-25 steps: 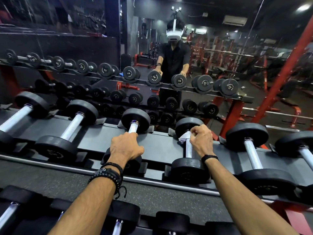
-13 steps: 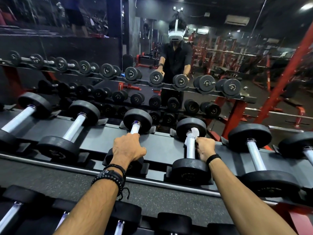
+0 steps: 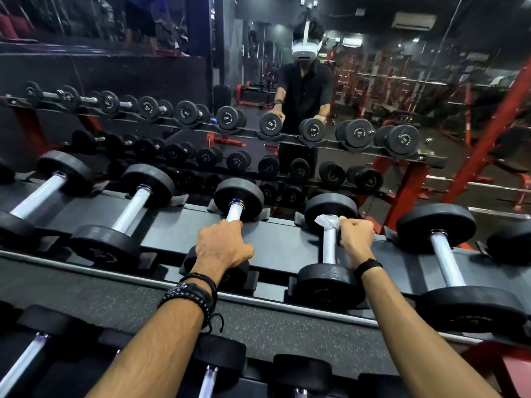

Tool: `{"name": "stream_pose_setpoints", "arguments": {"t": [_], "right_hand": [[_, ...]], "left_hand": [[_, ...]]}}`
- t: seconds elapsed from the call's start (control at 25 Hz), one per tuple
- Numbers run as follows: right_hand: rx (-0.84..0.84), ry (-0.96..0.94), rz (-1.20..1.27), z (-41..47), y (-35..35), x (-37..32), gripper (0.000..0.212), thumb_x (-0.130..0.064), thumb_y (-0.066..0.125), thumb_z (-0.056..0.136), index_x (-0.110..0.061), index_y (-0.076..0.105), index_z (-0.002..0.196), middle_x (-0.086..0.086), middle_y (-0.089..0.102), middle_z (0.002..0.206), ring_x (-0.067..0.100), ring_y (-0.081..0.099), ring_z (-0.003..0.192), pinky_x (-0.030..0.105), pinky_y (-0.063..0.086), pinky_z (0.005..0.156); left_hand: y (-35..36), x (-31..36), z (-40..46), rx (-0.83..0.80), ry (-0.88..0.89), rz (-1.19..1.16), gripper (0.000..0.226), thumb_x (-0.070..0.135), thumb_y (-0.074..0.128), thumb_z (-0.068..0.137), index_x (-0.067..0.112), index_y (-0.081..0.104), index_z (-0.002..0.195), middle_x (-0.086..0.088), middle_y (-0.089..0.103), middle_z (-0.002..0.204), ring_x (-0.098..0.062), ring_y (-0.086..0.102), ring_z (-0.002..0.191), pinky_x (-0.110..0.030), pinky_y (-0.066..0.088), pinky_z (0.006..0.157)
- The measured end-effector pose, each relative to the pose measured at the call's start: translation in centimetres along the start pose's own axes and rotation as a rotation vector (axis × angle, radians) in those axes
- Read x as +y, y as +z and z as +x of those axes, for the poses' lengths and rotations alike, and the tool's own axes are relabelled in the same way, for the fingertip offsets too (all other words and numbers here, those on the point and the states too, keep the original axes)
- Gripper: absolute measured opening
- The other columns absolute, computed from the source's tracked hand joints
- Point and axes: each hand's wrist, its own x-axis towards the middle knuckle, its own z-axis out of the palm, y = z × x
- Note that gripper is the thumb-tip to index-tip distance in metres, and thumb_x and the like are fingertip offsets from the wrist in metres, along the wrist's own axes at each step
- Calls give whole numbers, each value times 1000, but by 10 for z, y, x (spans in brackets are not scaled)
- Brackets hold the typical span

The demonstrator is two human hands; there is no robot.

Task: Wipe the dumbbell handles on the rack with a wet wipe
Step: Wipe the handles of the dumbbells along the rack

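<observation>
Open shelf [image 3: 281, 242] between neighbouring dumbbell handles [image 3: 446, 261]

dim overall, lit from ceiling lights [image 3: 280, 30] mirrored at top centre. pale sheen on the chrome dumbbell handles [image 3: 446, 261]; black weight plates sunk into shadow. strong wide-angle bending toward the edges, rack [image 3: 287, 242] rails curving. slightly soft throughout, smeared at the corners; mirror [image 3: 402, 81] background murky and grainy.

Both arms outstretched, left grip [image 3: 222, 248] and right grip [image 3: 356, 239] curled, knuckles up.
</observation>
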Motion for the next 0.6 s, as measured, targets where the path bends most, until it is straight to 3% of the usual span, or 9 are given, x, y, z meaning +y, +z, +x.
{"name": "stream_pose_setpoints", "arguments": {"t": [0.12,0.24,0.32,0.4,0.52,0.6], "right_hand": [[-94,-3,-54,-6,2,-4,18,-6,49,63,-16,36,54,2,30,56,16,28,53,27,24,48],[-64,83,-27,-5,0,-4,17,-7,58,72,-12,49,59,-2,39,52,18,36,47,21,30,41],[61,-110,-103,-8,-8,-6,14,-17,67,77,-10,67,66,0,55,57,22,51,57,22,42,53],[78,-351,-165,-20,-10,-14,15,-18,65,84,-9,75,80,1,70,72,16,64,71,28,51,71],[28,-538,-241,-53,-9,-26,13,-14,62,88,-11,75,88,-2,72,82,11,65,76,22,48,73],[6,-564,-299,-66,-6,-25,12,-12,61,88,-12,74,89,-1,72,84,11,64,78,16,41,69]], "left_hand": [[0,-1,0,6,5,2,44,43,58,79,22,59,117,1,59,89,-23,57,78,-29,37,67],[-1,1,-1,6,3,10,45,43,58,80,22,58,120,1,58,91,-24,60,83,-29,38,69],[-3,1,-1,6,7,11,45,43,57,81,22,58,121,0,59,92,-25,62,88,-30,38,69],[-4,0,-2,-1,6,3,45,43,57,81,21,58,120,1,54,89,-25,62,89,-29,37,70],[-6,0,-4,-7,4,-20,46,43,58,81,21,58,122,-2,61,97,-26,63,93,-29,37,72],[-6,0,-5,-8,4,-34,48,43,57,82,20,57,124,-4,64,105,-27,63,97,-29,36,72]]}}
